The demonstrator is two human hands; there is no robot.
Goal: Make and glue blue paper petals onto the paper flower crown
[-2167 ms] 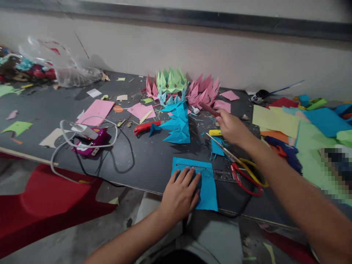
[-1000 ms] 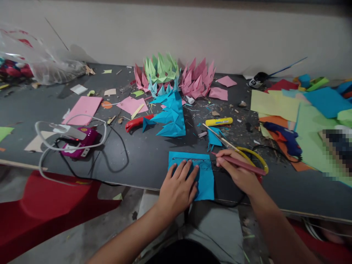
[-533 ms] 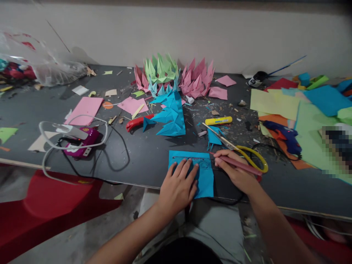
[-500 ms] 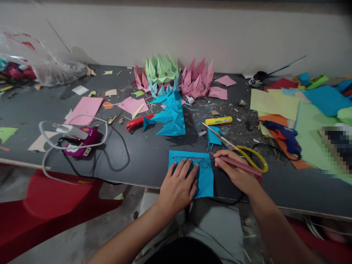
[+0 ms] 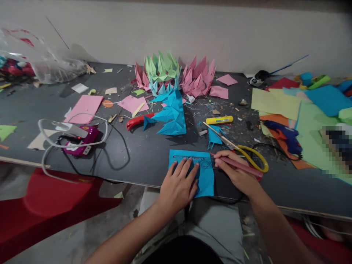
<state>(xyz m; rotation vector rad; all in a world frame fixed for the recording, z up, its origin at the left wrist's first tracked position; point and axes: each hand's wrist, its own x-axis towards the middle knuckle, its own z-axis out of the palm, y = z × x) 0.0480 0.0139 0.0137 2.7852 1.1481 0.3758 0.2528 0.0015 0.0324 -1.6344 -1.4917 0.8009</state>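
My left hand [image 5: 178, 181] lies flat with fingers spread, pressing a see-through ruler [image 5: 205, 162] onto a sheet of blue paper [image 5: 206, 183] at the table's front edge. In my right hand [image 5: 235, 172] is a pink pen [image 5: 239, 163], gripped between thumb and fingers. Its tip rests at the paper's upper right corner, by the end of the ruler. Scissors with yellow handles [image 5: 257, 156] lie just beyond my right hand, their blades across a small blue paper scrap [image 5: 214, 135]. Part of the ruler is hidden under my left fingers.
Spiky folded-paper pieces in blue [image 5: 174, 115], green [image 5: 162, 68] and pink [image 5: 198, 79] stand farther back. A yellow glue stick [image 5: 219, 120], a red-handled tool [image 5: 139, 120], a blue glue gun [image 5: 286, 134] and a purple power socket [image 5: 85, 141] with looping cables lie around. Coloured sheets [image 5: 275, 102] pile up right.
Both hands, the pen and the blue paper keep nearly the same places. Only the camera view has shifted slightly.
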